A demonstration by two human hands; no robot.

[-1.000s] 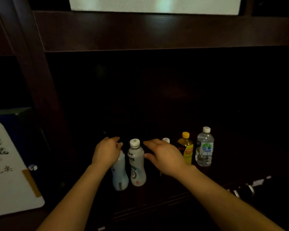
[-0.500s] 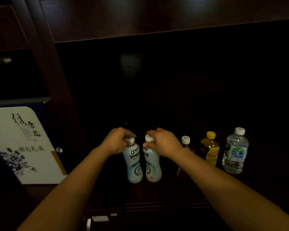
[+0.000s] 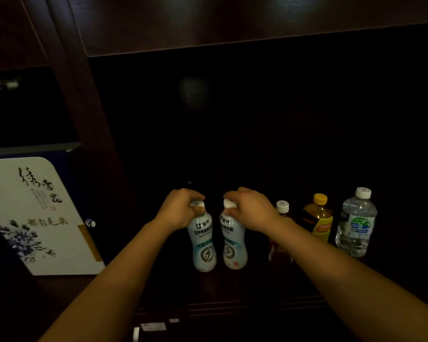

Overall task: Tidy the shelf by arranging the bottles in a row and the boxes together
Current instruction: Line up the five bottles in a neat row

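Two white drink bottles are stood upright just beside each other near the front edge of the shelf (image 3: 294,285), approx. mid-width. The left white bottle (image 3: 204,245) is gripped at the top by the left hand (image 3: 181,208), w/ fingers curled over the cap and neck. The right white bottle (image 3: 234,245) is gripped the same way by the right hand (image 3: 251,209), fingers wrapped over its cap and the thumb set against the neck. A narrow gap is seen btwn the two necks; whether the bodies touch lower down can't be told in the dim light, nor whether the bases are resting on the shelf.

Further toward the shelf's right end, three more bottles are lined up in the same row, all upright and apart from one another. First, a dark bottle (image 3: 282,208) w/ a white cap is partly hidden behind the right forearm. Next, a yellow-capped bottle (image 3: 319,219) w/ amber liquid and a yellow label is placed. Last, a clear water bottle (image 3: 356,223) w/ a white cap and green-blue label is set furthest right.

The compartment is bounded on the left by a wooden upright (image 3: 84,119). Beyond it, in the next compartment, a white box (image 3: 35,218) printed w/ black calligraphy and blue flowers is seen, well apart from the bottles. Small white tags (image 3: 153,326) are fixed below the shelf's front edge.
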